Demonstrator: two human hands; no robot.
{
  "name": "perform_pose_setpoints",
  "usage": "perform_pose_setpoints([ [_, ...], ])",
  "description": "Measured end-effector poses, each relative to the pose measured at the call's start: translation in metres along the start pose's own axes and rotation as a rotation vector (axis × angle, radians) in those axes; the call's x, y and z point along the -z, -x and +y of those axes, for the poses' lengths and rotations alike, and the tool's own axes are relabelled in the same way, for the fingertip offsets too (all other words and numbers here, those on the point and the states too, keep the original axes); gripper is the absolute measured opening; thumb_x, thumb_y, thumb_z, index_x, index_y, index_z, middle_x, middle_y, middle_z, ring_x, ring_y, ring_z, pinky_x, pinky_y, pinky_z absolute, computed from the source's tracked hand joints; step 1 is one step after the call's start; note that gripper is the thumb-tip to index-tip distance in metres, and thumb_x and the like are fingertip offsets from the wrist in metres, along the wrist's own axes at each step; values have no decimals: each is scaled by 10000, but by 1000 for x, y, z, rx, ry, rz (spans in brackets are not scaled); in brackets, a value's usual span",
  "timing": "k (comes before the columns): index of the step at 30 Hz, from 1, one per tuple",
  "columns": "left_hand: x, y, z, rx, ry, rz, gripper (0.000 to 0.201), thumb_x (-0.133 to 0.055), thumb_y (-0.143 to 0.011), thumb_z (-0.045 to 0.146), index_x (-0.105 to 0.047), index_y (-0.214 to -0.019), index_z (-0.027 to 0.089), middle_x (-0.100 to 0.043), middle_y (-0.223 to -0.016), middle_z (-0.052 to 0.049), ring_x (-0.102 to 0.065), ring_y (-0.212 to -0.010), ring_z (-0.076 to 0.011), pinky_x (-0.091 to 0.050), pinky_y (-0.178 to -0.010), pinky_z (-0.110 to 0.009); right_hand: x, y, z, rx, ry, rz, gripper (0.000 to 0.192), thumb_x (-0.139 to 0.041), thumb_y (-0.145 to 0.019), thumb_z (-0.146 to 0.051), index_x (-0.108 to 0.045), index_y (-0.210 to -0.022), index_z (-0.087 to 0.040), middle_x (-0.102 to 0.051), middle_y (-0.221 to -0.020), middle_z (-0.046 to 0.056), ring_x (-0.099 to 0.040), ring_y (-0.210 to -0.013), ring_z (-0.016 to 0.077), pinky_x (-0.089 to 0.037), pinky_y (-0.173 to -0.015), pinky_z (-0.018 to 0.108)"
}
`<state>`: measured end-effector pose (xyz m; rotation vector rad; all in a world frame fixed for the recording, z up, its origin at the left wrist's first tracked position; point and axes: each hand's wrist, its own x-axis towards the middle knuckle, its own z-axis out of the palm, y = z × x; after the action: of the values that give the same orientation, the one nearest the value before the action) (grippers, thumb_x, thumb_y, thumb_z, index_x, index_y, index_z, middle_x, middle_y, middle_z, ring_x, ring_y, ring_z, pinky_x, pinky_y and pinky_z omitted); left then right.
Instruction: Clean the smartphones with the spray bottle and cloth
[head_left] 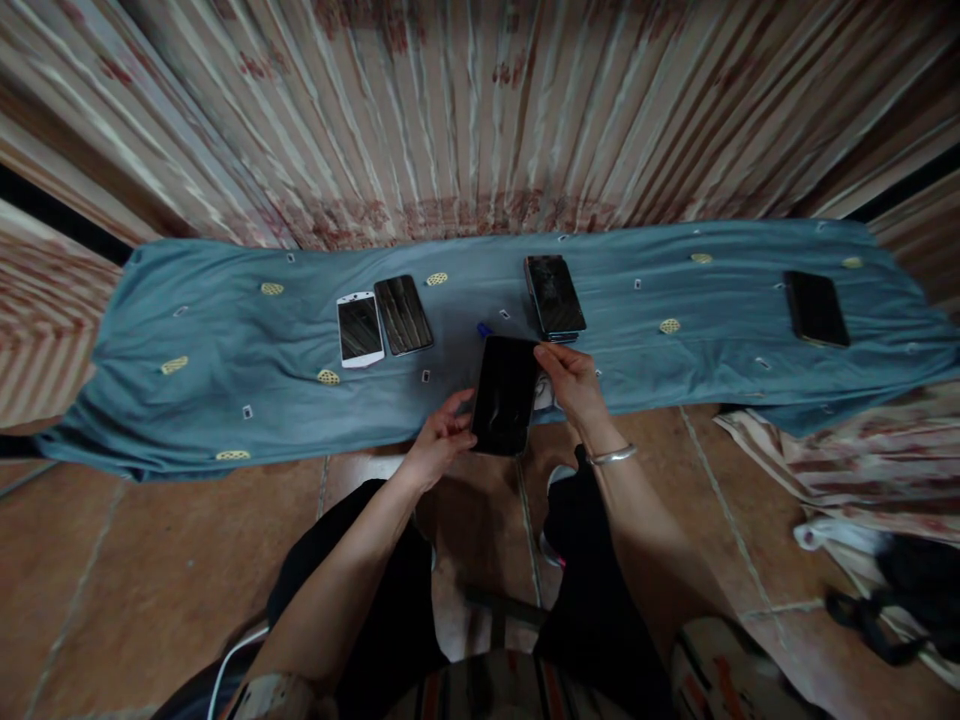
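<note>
Between both hands' fingers (459, 415) (probably pinched) sits the phone (504, 394).

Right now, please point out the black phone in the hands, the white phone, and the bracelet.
black phone (504, 394), head view, middle of its dark screen
white phone (360, 329), head view, centre of its screen
bracelet (611, 456), head view, metal band on the right wrist

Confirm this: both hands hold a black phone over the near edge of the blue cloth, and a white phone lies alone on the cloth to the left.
Not quite. The head view shows the white phone is not alone: a dark phone lies right beside it. The rest holds: the left hand and right hand hold the black phone over the near edge of the blue cloth.
</note>
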<state>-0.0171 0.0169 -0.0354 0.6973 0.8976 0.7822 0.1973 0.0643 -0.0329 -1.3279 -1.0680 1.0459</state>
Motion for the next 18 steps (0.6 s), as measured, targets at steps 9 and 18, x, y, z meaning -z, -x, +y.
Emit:
perform_pose_setpoints([
  [9,-8,0,6,-19,-25,80,446,-852,-606,429,-656,-929,191,-668,-723,8,-605,-636,-138,-459,-583,-240,-9,8,-1,-87,-24,-89,465,-744,-643,-676,-642,-607,-224,-518,-581,-41,-440,-602,125,-347,-573,267],
  [18,-5,-7,0,-127,-97,131,428,-798,-681,560,-699,-891,200,-714,-828,-27,-659,-803,-182,-501,-639,-246,-10,14,-6,-250,-102,-192,526,-818,-522,-700,-744,-709,-215,-678,-687,-24,-554,-683,137,-427,-648,261],
])
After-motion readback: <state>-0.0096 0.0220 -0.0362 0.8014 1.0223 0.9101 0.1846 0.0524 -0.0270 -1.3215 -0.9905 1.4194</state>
